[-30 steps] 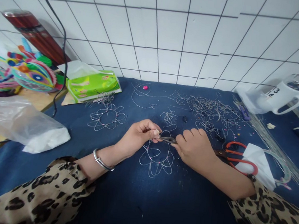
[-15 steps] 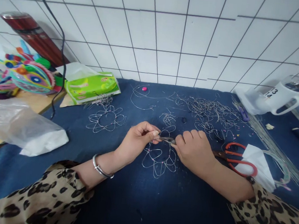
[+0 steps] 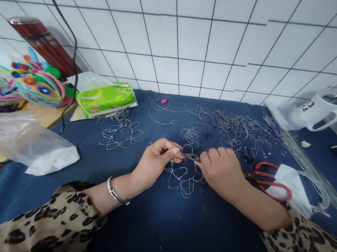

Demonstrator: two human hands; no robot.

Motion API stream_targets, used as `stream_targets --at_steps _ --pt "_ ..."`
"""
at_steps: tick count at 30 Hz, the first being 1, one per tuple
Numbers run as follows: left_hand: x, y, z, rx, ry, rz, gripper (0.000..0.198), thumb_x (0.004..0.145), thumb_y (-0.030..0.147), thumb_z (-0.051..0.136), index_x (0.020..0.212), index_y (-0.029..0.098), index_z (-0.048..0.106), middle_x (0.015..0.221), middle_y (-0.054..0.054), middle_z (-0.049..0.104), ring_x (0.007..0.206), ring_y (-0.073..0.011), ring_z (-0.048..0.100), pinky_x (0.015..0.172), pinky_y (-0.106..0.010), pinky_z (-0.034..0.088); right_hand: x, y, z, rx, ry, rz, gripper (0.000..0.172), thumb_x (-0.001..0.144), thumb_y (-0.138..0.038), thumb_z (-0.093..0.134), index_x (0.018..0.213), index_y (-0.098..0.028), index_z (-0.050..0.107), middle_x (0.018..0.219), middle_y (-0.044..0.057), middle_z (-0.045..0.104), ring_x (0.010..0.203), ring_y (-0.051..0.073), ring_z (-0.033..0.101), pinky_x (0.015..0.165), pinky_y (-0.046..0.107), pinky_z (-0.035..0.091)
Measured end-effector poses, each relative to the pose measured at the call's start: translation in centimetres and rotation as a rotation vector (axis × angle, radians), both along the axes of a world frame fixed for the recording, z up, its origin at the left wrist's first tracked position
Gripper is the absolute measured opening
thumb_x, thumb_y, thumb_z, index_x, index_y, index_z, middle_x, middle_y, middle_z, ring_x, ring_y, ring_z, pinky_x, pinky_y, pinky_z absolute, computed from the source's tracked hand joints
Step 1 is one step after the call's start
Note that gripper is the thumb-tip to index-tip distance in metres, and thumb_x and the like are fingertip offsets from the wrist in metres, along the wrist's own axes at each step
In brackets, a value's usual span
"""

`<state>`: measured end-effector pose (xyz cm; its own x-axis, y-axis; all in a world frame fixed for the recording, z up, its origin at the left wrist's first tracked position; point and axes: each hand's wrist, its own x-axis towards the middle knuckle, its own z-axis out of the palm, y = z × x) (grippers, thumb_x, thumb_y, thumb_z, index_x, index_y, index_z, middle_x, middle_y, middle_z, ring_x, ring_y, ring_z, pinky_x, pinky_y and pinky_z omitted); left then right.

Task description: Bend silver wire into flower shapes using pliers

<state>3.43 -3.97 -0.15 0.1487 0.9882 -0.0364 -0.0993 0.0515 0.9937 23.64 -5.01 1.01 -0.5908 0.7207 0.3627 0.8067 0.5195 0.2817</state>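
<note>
My left hand [image 3: 155, 160] pinches the top of a wire flower [image 3: 184, 179] with small pink beads, which lies on the blue cloth [image 3: 151, 228]. My right hand [image 3: 221, 168] is closed round small pliers [image 3: 191, 157], whose jaws meet the wire right at my left fingertips. The flower's petals spread below and between both hands. A silver bangle [image 3: 116, 192] sits on my left wrist. Both sleeves are leopard print.
A finished wire flower [image 3: 121, 134] lies to the left, near a green tissue pack [image 3: 107, 97]. Loose wire scraps [image 3: 234, 127] pile behind. Red-handled scissors [image 3: 266, 180] and white paper [image 3: 293, 187] sit right. A white mug [image 3: 319, 109], plastic bag [image 3: 19, 138] and colourful craft [image 3: 31, 83] flank the cloth.
The wire flower has turned and shifted slightly up and right under my hands. Both hands keep their grip in nearly the same place.
</note>
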Motion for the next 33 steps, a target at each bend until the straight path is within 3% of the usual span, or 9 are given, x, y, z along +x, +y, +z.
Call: stream_targets --at_steps 13,17,33 --pt "-0.45 0.5 0.33 -0.098 -0.046 -0.146 0.014 0.082 0.024 0.06 0.092 0.015 0.054 0.086 -0.003 0.064 0.081 -0.0135 0.065 0.075 -0.026 0.053 0.42 0.54 -0.68 -0.192 0.123 -0.018 0.031 0.091 -0.039 0.04 0.078 -0.017 0.057 0.072 0.004 0.053 0.068 0.017 0.042 0.064 0.031 0.021" --pt "-0.52 0.65 0.36 -0.138 -0.032 -0.212 0.015 0.08 0.021 0.062 0.091 0.016 0.053 0.083 -0.003 0.063 0.082 -0.0165 0.066 0.071 -0.027 0.053 0.51 0.68 -0.86 -0.194 0.141 -0.015 0.032 0.091 -0.039 0.039 0.077 -0.017 0.057 0.071 0.004 0.053 0.068 0.017 0.043 0.065 0.031 0.022" --pt "-0.69 0.95 -0.13 -0.107 -0.02 -0.195 0.014 0.077 0.018 0.064 0.086 0.015 0.054 0.078 -0.002 0.064 0.073 -0.013 0.066 0.061 -0.021 0.05 0.43 0.7 -0.59 -0.122 0.12 0.02 0.033 0.091 -0.04 0.039 0.076 -0.017 0.057 0.071 0.004 0.051 0.068 0.017 0.039 0.065 0.031 0.02"
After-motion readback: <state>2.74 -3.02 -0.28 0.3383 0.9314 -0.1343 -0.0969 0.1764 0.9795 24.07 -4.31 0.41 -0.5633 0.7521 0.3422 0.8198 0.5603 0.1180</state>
